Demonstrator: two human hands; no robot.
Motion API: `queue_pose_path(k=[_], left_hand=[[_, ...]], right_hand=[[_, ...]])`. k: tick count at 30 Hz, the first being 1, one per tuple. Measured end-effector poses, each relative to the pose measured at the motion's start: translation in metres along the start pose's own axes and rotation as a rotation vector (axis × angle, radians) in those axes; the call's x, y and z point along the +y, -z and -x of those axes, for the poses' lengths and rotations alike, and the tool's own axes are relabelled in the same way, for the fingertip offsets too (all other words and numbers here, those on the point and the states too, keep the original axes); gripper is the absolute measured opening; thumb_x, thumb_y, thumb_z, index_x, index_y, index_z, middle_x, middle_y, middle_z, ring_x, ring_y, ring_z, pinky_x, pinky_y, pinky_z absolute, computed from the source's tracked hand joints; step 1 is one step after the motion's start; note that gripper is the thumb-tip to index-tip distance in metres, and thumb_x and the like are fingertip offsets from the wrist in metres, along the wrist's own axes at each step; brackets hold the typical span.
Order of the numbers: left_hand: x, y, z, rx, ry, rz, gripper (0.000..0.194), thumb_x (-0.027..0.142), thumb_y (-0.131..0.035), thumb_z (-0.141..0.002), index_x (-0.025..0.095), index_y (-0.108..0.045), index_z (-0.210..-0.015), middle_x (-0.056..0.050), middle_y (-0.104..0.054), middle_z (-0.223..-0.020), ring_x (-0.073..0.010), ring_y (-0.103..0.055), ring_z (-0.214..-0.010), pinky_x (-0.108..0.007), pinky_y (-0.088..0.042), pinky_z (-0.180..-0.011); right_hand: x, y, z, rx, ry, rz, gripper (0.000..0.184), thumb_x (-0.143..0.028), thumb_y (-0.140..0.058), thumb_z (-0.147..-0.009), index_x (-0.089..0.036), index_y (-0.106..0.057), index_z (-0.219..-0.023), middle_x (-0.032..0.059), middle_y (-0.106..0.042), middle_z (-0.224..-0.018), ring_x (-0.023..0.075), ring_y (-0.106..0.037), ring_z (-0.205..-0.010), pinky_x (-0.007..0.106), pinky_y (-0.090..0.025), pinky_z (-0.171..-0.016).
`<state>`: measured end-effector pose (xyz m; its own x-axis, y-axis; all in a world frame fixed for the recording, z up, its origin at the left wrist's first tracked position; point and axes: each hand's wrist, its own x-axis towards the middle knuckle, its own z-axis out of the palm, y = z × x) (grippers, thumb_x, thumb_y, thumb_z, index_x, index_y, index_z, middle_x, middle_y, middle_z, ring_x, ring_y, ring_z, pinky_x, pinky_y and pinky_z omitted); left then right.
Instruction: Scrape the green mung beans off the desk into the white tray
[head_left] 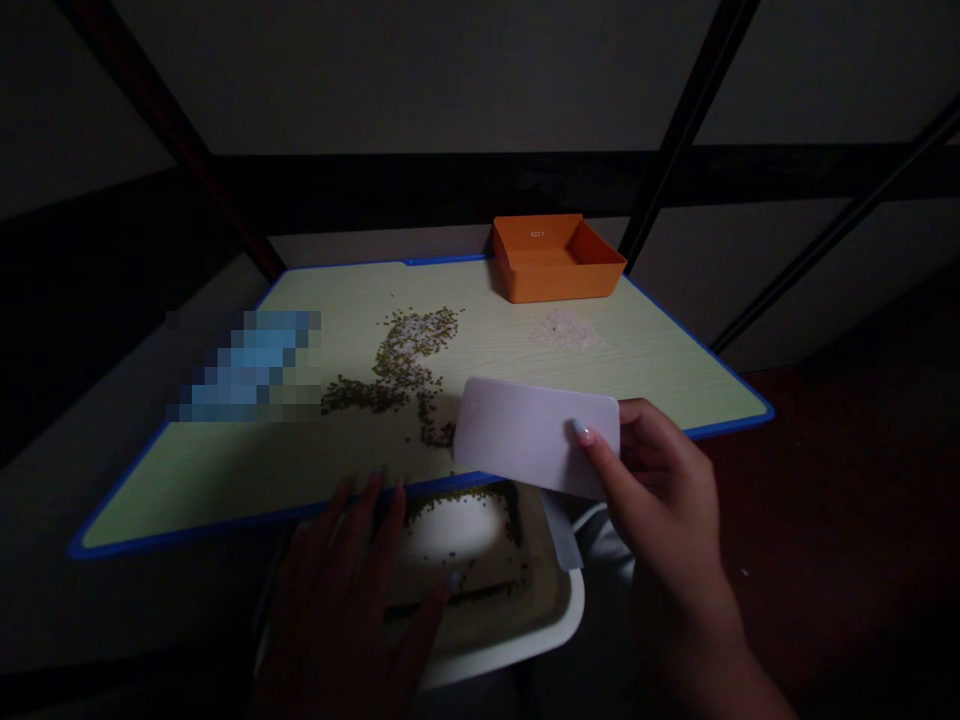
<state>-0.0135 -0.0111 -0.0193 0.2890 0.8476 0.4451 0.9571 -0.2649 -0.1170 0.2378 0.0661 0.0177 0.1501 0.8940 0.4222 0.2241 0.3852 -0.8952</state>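
My right hand (660, 480) is closed on a white plastic scraper card (536, 435), pinched at its right end, with the card over the table's near edge beside a trail of small green beans (405, 370). My left hand (352, 590) grips the left side of a white tray (525, 630) held below the table's near edge, thumb lying across its inside. The tray holds some green beans around a pale patch. A small heap of white grains (566, 330) lies further right on the table.
The pale green table (225, 470) has a blue rim. An orange box (555, 258) stands at its far edge. A blurred blue patch (251, 365) lies on the left. Dark metal frame bars rise behind. The room is dim.
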Motion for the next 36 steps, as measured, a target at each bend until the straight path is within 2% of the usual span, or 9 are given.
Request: queue_pose_path(k=[6,12,16,22,27,36], left_hand=[[0.001,0.001,-0.001,-0.014,0.021,0.009,0.075,0.044,-0.047,-0.090,0.016,-0.021,-0.154,-0.021,-0.047,-0.148,-0.0396,-0.040,-0.140,-0.059,-0.040,-0.105],[0.002,0.002,-0.001,-0.016,0.025,-0.007,0.073,0.045,-0.045,-0.090,0.016,-0.023,-0.153,-0.021,-0.048,-0.147,-0.0391,-0.042,-0.138,-0.058,-0.041,-0.104],[0.001,0.002,0.000,-0.024,0.020,-0.014,0.073,0.045,-0.046,-0.090,0.016,-0.023,-0.153,-0.021,-0.047,-0.148,-0.0388,-0.040,-0.139,-0.058,-0.040,-0.105],[0.001,0.001,0.000,-0.003,0.017,-0.005,0.072,0.045,-0.046,-0.090,0.015,-0.025,-0.152,-0.021,-0.047,-0.148,-0.0383,-0.040,-0.139,-0.058,-0.040,-0.105],[0.001,0.002,0.000,-0.014,0.021,-0.009,0.071,0.046,-0.045,-0.091,0.016,-0.025,-0.152,-0.021,-0.049,-0.147,-0.0382,-0.041,-0.139,-0.058,-0.041,-0.105],[0.001,-0.001,0.000,-0.008,0.036,-0.006,0.075,0.049,-0.046,-0.090,0.017,-0.023,-0.153,-0.020,-0.046,-0.149,-0.0383,-0.039,-0.140,-0.057,-0.038,-0.107]], right_hand=[[-0.007,-0.004,0.003,-0.075,-0.003,-0.022,0.007,-0.024,-0.067,-0.089,-0.023,-0.064,-0.083,-0.0033,-0.066,-0.069,0.0109,-0.058,-0.057,0.021,-0.043,-0.048],[-0.005,0.006,0.001,0.089,0.026,0.008,0.007,-0.024,-0.070,-0.088,-0.024,-0.063,-0.084,-0.0027,-0.066,-0.073,0.0118,-0.060,-0.061,0.021,-0.046,-0.051],[-0.004,0.015,0.001,0.144,0.012,0.030,0.013,-0.025,-0.070,-0.088,-0.024,-0.060,-0.081,-0.0032,-0.063,-0.071,0.0111,-0.056,-0.057,0.021,-0.044,-0.047],[-0.007,0.016,0.006,0.053,-0.017,0.016,0.017,-0.027,-0.070,-0.088,-0.024,-0.056,-0.078,-0.0029,-0.061,-0.070,0.0114,-0.054,-0.057,0.021,-0.041,-0.045],[0.001,0.012,-0.001,-0.013,-0.039,0.038,0.019,-0.031,-0.068,-0.089,-0.023,-0.054,-0.079,-0.0030,-0.059,-0.068,0.0115,-0.053,-0.056,0.022,-0.040,-0.045],[0.016,0.010,-0.018,0.130,-0.045,0.013,0.022,-0.033,-0.069,-0.086,-0.023,-0.054,-0.075,-0.0029,-0.057,-0.066,0.0120,-0.051,-0.055,0.023,-0.040,-0.047]])
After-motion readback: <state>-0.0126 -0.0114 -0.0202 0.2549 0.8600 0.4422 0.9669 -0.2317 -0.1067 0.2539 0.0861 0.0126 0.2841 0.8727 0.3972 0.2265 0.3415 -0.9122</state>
